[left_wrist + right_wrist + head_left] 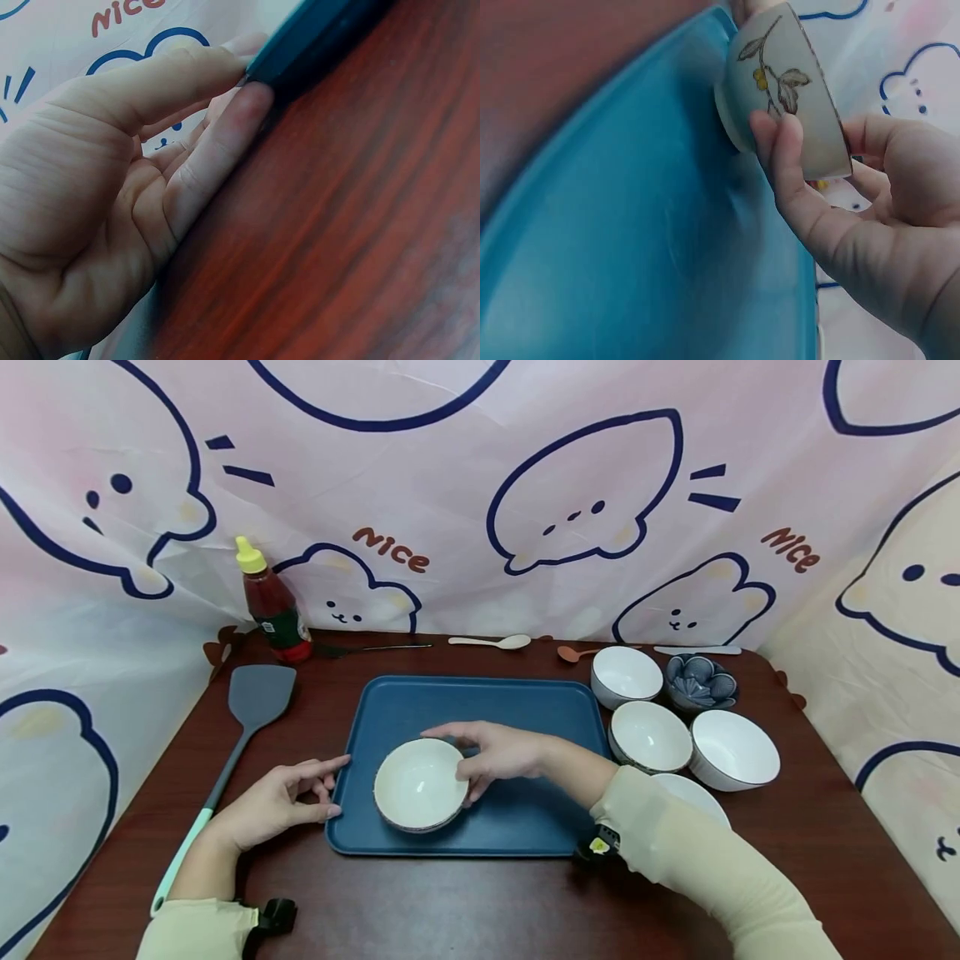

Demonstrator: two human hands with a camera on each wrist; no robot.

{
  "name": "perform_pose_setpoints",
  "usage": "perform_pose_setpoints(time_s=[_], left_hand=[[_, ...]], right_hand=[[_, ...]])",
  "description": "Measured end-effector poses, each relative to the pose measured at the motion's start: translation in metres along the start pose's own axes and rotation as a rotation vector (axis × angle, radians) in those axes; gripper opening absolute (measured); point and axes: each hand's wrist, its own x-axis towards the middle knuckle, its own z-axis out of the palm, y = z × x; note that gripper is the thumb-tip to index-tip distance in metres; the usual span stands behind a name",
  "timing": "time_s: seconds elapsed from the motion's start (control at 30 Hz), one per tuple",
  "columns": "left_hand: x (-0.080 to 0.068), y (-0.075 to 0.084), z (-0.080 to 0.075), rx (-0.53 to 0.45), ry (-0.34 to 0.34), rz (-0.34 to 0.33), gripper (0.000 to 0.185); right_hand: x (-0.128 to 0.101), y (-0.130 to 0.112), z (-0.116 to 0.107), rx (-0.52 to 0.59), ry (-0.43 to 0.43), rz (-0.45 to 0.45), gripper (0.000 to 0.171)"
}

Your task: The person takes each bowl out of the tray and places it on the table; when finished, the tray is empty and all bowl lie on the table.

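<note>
A cream bowl (pixel 421 783) with a thin dark rim is at the left half of the blue tray (pixel 517 827). My right hand (pixel 495 758) grips the bowl from its right side, thumb at the rim and other fingers along the outer wall. In the right wrist view, the wall of the bowl (pixel 780 82) carries a painted twig with leaves and yellow berries, and its base is close over the tray (pixel 630 247). My left hand (pixel 288 797) pinches the tray's left edge; in the left wrist view, fingertips of that hand (pixel 150 142) meet at the tray's rim (pixel 300 45).
Several white bowls (pixel 649 737) and a dark blue petal-patterned bowl (pixel 702 683) crowd the tray's right side. Left of it lies a grey spatula (pixel 261 695). A red sauce bottle (pixel 276 614), a fork (pixel 375 648), spoons (pixel 513 642) and a knife (pixel 697 650) line the back.
</note>
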Motion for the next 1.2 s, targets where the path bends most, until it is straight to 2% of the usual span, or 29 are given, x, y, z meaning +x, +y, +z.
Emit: perform_pose_setpoints(time_s=[0.23,0.47,1.07,1.2], left_hand=[[0.0,0.0,-0.002,0.004,-0.013,0.014,0.067],[-0.001,0.001,-0.004,-0.01,-0.014,0.023,0.067],[-0.003,-0.002,0.0,-0.022,-0.024,0.02,0.066],[-0.001,-0.001,0.0,-0.014,-0.022,0.02,0.067]], right_hand=[[-0.025,0.01,-0.022,0.01,0.064,0.021,0.067],[-0.054,0.011,-0.031,0.004,0.153,0.029,0.067],[-0.157,0.026,-0.053,0.11,0.337,-0.001,0.068],[-0.185,0.031,-0.063,0.08,0.36,-0.002,0.066]])
